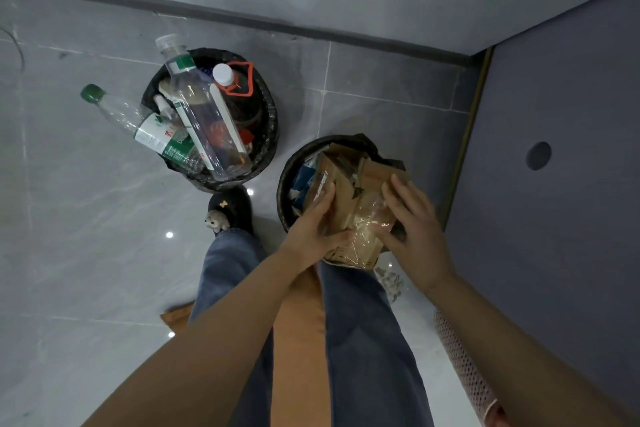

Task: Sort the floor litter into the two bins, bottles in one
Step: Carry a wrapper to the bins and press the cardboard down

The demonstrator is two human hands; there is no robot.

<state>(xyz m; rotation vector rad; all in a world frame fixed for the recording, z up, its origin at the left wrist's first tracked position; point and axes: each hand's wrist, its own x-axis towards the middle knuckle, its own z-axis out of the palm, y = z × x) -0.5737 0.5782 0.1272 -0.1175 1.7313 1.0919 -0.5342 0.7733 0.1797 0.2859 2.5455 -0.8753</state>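
1. Grey tiled floor (86, 218) by a wall; two black bins stand near your feet
2. The far-left bin (266, 135) holds the bottles (204, 121)
3. Your left hand (311, 225) grips the cardboard box (349, 198), and your right hand (412, 218) presses flat on it, in the near-right bin (287, 180)
4. Push it down, let go, then fetch what looks like crumpled plastic (393, 282) by your right leg
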